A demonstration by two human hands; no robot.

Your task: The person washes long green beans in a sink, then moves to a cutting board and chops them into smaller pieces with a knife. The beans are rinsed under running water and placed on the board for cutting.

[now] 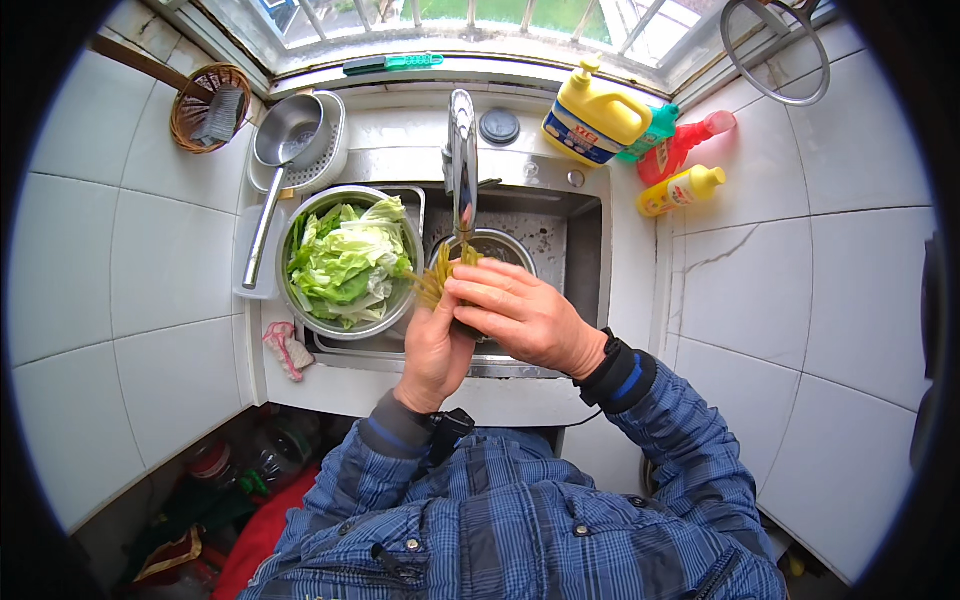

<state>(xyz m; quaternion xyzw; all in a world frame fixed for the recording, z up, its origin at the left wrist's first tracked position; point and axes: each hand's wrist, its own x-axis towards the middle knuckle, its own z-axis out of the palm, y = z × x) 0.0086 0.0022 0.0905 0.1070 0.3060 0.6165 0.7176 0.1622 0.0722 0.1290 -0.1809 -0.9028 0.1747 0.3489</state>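
Note:
Both my hands are closed around a bunch of yellowish-green vegetable stalks (pixel 433 286) over the steel sink (pixel 585 240). My left hand (pixel 435 352) grips the bunch from below, thumb upward. Across its other side lie the fingers of my right hand (pixel 525 307). The stalk ends point up toward the spout of the chrome faucet (pixel 463 165); the rest of the bunch is mostly hidden by my hands. Beneath them a round metal bowl (pixel 521 251) sits in the basin, partly covered. Left of my hands, a large metal basin (pixel 289 315) holds torn green lettuce-like leaves (pixel 349 259).
A steel saucepan (pixel 292 131) rests on a white colander (pixel 336 150) at the back left. Along the right back stand a yellow pump jug (pixel 592 120), a red bottle (pixel 667 157) and a yellow bottle (pixel 679 191). A cloth (pixel 287 350) lies on the front left ledge.

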